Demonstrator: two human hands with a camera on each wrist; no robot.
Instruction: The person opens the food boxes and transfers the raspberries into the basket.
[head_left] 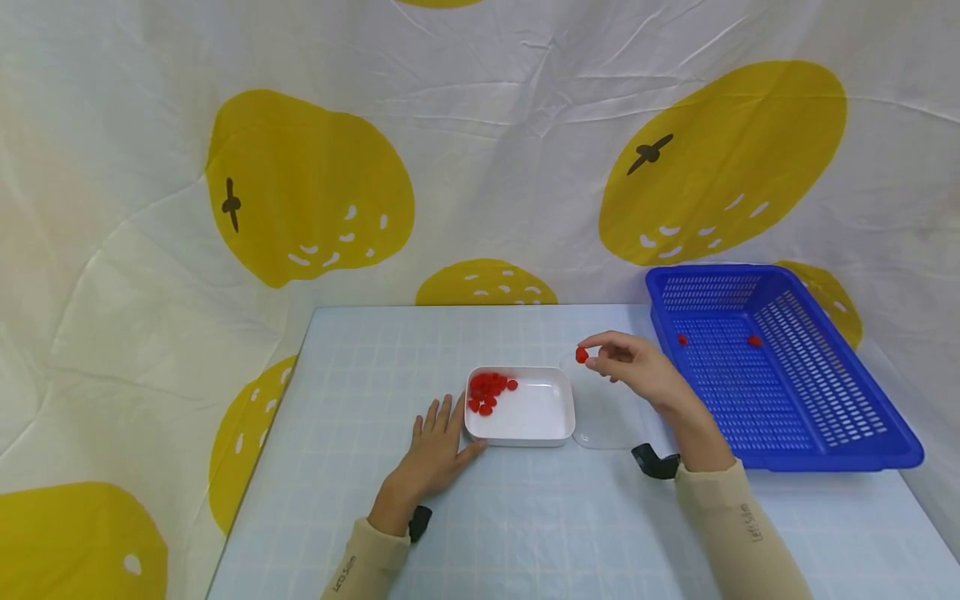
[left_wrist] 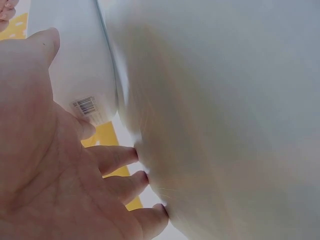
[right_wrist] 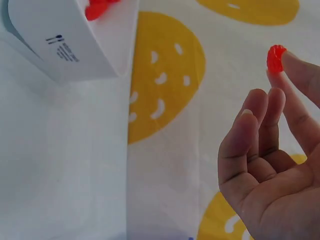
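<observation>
A small red raspberry [right_wrist: 275, 58] is pinched between the thumb and forefinger of my right hand [head_left: 633, 365], with the other fingers loosely bent. That hand is raised above a clear plastic lid [head_left: 611, 429] beside the white rectangular container [head_left: 534, 417]. Several red raspberries [head_left: 487, 390] lie gathered at the container's left end. My left hand [head_left: 437, 454] rests on the table with fingers spread, its fingers and thumb against or close by the container's left side. In the left wrist view the left palm [left_wrist: 55, 165] shows, with a barcode on the container's wall.
A blue perforated basket [head_left: 765, 421] stands at the table's right, holding two red raspberries [head_left: 754, 341]. The table [head_left: 375, 358] has a pale checked cover. Behind it hangs a white cloth [head_left: 487, 183] with yellow fruit prints.
</observation>
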